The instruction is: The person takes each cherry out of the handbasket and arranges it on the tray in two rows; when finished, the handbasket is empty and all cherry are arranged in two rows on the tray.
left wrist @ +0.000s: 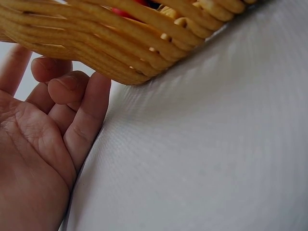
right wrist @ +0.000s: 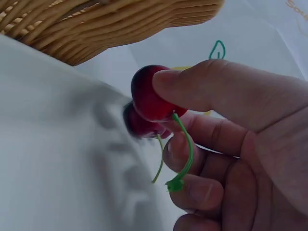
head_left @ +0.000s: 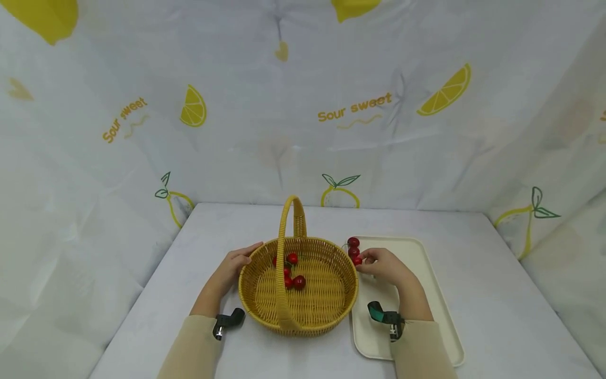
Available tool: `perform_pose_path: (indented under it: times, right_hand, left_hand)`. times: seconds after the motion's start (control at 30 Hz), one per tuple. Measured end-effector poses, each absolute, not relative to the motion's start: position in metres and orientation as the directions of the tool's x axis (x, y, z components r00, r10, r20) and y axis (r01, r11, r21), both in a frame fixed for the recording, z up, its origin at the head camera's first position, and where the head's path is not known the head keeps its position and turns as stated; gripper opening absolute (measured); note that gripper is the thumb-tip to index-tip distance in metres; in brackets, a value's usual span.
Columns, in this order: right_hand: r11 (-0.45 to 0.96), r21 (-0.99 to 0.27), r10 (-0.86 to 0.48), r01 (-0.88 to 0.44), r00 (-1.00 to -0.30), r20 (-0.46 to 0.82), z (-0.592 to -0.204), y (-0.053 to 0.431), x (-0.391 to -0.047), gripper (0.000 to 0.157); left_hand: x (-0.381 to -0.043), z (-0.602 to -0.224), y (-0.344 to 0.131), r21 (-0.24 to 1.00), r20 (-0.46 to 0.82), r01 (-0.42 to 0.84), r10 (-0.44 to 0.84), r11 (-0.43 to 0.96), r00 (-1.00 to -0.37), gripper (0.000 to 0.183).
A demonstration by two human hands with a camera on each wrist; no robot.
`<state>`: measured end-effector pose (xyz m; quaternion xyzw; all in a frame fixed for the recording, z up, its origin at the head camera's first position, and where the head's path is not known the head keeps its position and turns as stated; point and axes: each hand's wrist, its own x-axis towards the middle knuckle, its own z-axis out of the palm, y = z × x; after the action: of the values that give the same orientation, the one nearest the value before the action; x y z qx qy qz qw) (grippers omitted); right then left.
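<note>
A yellow woven basket (head_left: pixel 322 316) with a tall arched handle (head_left: pixel 282 263) stands mid-table, several red cherries (head_left: pixel 299 282) in its left half. My left hand (head_left: pixel 232 268) holds its left side, thumb at the rim; the left wrist view shows curled fingers (left wrist: pixel 91 106) by the wicker wall (left wrist: pixel 125 53), the thumb out of sight. Over the left part of the cream tray (head_left: pixel 426 295), my right hand (head_left: pixel 385 266) pinches a dark red cherry (right wrist: pixel 149 94) with a green stem (right wrist: pixel 185 149). Just behind it is another cherry (right wrist: pixel 137 122).
Dark cherries (head_left: pixel 353 242) lie at the tray's far left corner, close to the basket's right side. The tray sits right of the basket. A white cloth with lemon prints (head_left: pixel 355 152) rises behind the white table (head_left: pixel 497 305).
</note>
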<state>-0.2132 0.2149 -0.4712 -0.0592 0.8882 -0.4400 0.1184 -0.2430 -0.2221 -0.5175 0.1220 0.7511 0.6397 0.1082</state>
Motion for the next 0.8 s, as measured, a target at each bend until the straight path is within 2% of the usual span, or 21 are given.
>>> perform_pose_path:
  times: [0.47, 0.8]
  right_hand:
    - [0.695, -0.715, -0.115, 0.072, -0.971, -0.21, -0.4793, 0.2142, -0.2105, 0.032]
    - [0.691, -0.716, -0.078, 0.1, -0.974, -0.212, -0.4795, 0.2183, -0.2126, 0.025]
  left_hand:
    - [-0.2392, -0.52, -0.2233, 0.988, -0.004, 0.048, 0.329, 0.148, -0.944, 0.062]
    - [-0.2429, -0.518, -0.2226, 0.989, -0.009, 0.039, 0.33, 0.14, -0.944, 0.062]
